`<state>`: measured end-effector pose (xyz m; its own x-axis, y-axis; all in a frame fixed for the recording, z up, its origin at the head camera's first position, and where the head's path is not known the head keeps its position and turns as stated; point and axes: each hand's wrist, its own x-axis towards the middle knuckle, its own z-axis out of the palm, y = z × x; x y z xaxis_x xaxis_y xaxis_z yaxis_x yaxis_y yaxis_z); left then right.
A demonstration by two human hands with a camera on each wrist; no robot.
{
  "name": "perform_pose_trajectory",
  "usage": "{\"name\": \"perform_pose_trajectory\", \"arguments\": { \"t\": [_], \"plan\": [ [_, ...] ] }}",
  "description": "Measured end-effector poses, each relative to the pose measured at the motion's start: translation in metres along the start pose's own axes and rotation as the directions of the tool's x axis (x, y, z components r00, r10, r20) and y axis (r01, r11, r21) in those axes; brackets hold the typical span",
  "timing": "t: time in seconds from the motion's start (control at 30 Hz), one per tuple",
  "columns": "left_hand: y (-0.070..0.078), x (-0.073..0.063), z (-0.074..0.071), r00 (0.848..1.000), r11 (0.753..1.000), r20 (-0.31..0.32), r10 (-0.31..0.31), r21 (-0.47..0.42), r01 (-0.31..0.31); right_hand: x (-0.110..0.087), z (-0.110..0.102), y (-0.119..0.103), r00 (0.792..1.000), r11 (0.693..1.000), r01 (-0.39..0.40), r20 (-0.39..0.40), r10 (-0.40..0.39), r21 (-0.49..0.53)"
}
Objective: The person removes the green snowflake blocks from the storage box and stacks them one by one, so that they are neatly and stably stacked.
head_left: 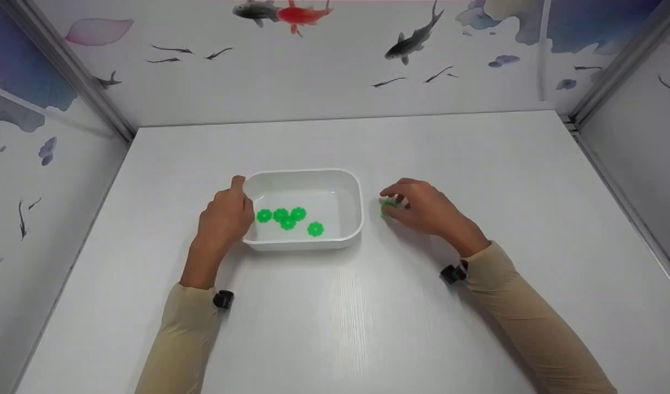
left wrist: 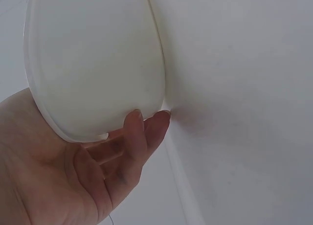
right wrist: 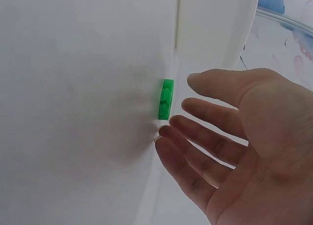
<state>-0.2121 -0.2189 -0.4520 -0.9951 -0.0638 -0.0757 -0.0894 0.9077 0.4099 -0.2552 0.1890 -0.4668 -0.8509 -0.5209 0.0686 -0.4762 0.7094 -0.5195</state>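
A white plastic basin (head_left: pixel 302 245) stands mid-table with several green, scalloped, flower-shaped plastic discs (head_left: pixel 315 229) lying inside. My left hand (head_left: pixel 225 214) grips the basin's left end. In the left wrist view its fingers (left wrist: pixel 135 137) curl against the outer end wall, under the rim. To the right of the basin, another green disc (right wrist: pixel 166 100) lies flat on the table. My right hand (head_left: pixel 422 207) hovers over that disc with thumb and fingers spread around it. The right wrist view shows a gap between the fingertips (right wrist: pixel 193 80) and the disc.
The white tabletop (head_left: pixel 335 328) carries the basin and the loose disc. A panel printed with fish (head_left: pixel 414 41) closes off the back, and side panels (head_left: pixel 630 137) with metal posts stand left and right. A small black device (head_left: pixel 223 299) sits at each wrist.
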Motion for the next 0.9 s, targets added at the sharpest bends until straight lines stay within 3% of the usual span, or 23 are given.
{"name": "perform_pose_trajectory", "arguments": {
  "t": [0.2, 0.43, 0.9],
  "plan": [
    [-0.001, 0.0, 0.001, 1.0, 1.0, 0.016, -0.018, 0.008, 0.018, 0.001, -0.003, -0.003, 0.997, 0.999, 0.015, -0.082, -0.011, 0.048],
    [0.0, 0.0, 0.001, 0.999, 1.0, 0.026, -0.019, 0.0, 0.019, 0.0, -0.008, -0.012, 0.978, 0.991, 0.085, -0.201, -0.063, 0.101],
    [0.001, 0.0, 0.0, 1.0, 1.0, 0.017, -0.009, -0.01, 0.009, 0.002, -0.009, -0.025, 0.948, 0.971, 0.193, -0.282, -0.148, 0.139]
  ]
}}
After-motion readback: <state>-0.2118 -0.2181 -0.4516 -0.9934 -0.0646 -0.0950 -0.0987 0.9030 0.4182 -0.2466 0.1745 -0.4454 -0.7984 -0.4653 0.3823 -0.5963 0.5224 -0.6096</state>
